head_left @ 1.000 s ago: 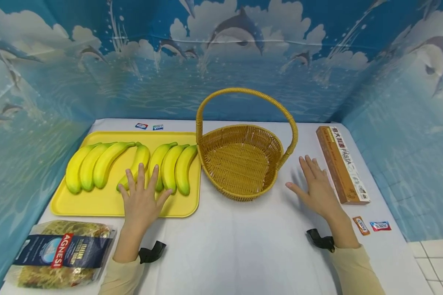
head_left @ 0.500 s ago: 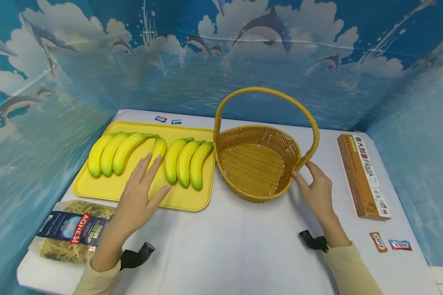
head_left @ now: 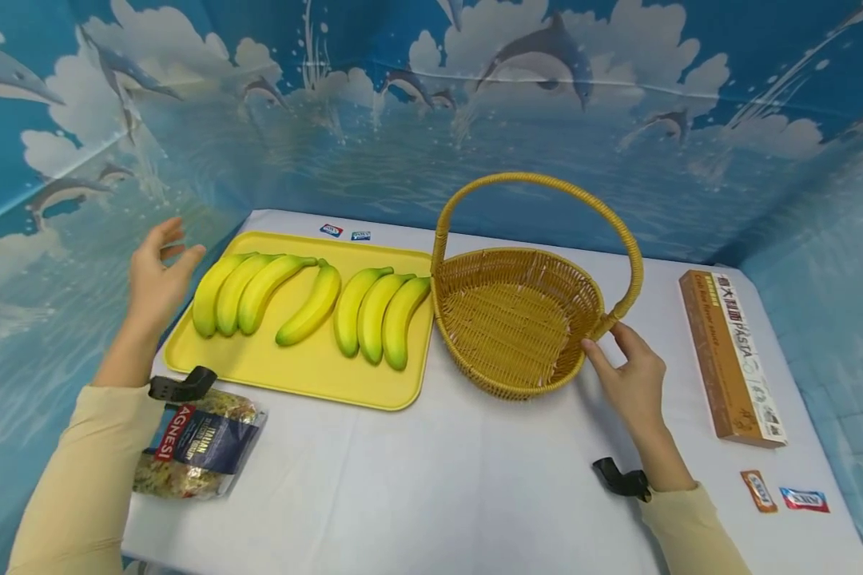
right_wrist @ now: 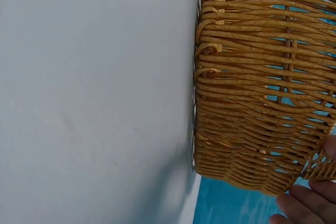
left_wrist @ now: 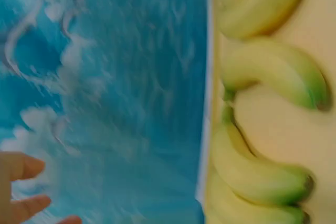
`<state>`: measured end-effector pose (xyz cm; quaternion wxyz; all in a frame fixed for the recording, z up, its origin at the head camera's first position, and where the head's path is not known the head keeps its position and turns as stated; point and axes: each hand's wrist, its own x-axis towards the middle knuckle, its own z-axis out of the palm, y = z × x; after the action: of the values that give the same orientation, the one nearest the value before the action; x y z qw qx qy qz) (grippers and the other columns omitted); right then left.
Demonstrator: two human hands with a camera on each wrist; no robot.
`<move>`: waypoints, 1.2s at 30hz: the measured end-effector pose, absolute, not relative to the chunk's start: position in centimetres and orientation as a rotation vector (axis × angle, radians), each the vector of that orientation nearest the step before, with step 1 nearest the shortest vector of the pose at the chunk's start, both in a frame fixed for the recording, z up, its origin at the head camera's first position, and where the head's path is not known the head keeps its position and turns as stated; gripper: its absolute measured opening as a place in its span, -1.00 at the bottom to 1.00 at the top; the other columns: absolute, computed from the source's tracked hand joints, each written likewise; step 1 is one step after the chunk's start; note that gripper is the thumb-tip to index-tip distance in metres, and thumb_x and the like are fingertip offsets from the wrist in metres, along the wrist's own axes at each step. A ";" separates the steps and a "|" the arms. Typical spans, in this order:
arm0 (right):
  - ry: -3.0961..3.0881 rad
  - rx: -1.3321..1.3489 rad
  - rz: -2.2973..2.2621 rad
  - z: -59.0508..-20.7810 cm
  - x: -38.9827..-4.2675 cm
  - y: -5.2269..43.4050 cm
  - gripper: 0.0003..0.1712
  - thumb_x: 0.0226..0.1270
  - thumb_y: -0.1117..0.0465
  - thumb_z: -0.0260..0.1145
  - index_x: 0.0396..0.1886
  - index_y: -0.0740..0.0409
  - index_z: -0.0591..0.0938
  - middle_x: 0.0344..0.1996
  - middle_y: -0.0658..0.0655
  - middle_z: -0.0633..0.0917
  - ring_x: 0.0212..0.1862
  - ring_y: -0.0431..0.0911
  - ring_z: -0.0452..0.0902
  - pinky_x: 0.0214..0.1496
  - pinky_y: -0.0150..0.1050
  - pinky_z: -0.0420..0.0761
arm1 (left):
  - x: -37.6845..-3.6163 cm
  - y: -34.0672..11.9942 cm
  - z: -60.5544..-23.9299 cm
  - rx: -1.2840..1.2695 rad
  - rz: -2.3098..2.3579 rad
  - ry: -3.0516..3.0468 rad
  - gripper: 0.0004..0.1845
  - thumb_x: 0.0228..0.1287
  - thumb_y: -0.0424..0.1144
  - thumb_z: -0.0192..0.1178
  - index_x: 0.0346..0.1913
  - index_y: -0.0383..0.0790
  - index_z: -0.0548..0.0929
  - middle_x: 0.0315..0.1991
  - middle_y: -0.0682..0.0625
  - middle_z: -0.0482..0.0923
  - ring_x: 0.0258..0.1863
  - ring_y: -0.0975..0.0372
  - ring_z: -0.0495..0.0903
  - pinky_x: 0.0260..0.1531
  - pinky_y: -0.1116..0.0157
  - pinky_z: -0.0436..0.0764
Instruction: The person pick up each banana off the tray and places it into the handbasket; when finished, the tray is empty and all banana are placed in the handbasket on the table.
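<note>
My right hand sits at the basket, fingertips touching the wicker right where the handle meets the rim at about three o'clock, fingers only loosely bent and not wrapped round anything (the right wrist view shows just my fingertips against the weave, so I can't tell how firmly they press). The basket stands upright on the white table, its left edge just beside the yellow tray. My left hand is up in the air at the tray's nine o'clock side, fingers relaxed and spread, holding nothing, near the outermost of the bananas but apart from it. Seven bananas lie in a row on that tray. A bag of pasta lies at the tray's seven o'clock, under my left forearm. A long pasta box lies at the basket's three o'clock, well apart from it.
</note>
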<state>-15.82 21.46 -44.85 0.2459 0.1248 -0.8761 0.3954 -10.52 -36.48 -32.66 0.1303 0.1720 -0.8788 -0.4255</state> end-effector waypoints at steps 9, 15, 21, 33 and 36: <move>-2.344 0.309 1.105 -45.3 -15.6 21.7 -0.53 0.13 0.40 0.45 0.06 0.46 0.60 -0.02 0.43 0.67 0.09 0.31 0.59 0.13 -0.78 0.25 | -14.2 -40.6 -36.8 0.754 -1.402 -2.474 -0.30 0.46 0.08 -0.05 0.56 0.06 0.03 0.55 -0.10 0.02 0.51 -0.02 0.07 0.41 0.02 0.26; -2.342 0.290 1.116 -45.4 -15.4 21.7 -0.55 0.14 0.41 0.44 0.05 0.45 0.61 -0.01 0.42 0.68 0.09 0.30 0.59 0.13 -0.77 0.26 | -14.7 -42.3 -39.4 0.875 -1.486 -2.437 -0.34 0.48 0.02 -0.06 0.56 0.10 0.05 0.55 -0.10 0.03 0.50 -0.02 0.08 0.43 0.05 0.24; -2.342 0.297 1.142 -45.4 -15.7 21.5 -0.52 0.14 0.39 0.45 0.08 0.43 0.60 0.00 0.41 0.68 0.10 0.30 0.59 0.12 -0.76 0.28 | -14.5 -43.7 -41.2 0.955 -1.477 -2.504 -0.35 0.50 -0.05 -0.05 0.56 0.00 0.06 0.54 -0.19 0.04 0.49 -0.09 0.10 0.42 0.03 0.25; -2.341 0.331 1.162 -45.5 -15.9 21.2 -0.52 0.12 0.42 0.45 0.06 0.49 0.58 -0.02 0.45 0.66 0.07 0.32 0.60 0.11 -0.76 0.30 | -13.4 -44.5 -43.6 1.045 -1.449 -2.582 -0.29 0.42 -0.04 0.09 0.53 -0.15 0.15 0.41 -0.11 0.29 0.31 0.03 0.34 0.31 0.15 0.40; -2.341 0.329 1.160 -45.5 -15.9 21.2 -0.52 0.12 0.42 0.45 0.06 0.50 0.58 -0.02 0.45 0.66 0.07 0.32 0.60 0.11 -0.76 0.31 | -13.7 -44.5 -44.1 1.063 -1.404 -2.575 -0.29 0.37 -0.06 0.16 0.50 -0.18 0.22 0.07 0.13 0.45 -0.03 0.31 0.43 0.08 0.34 0.50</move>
<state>-15.90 21.20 -45.54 0.2516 0.1209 -0.8604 0.4263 -13.75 -44.46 -44.15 0.0107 0.3407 -0.8254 -0.4501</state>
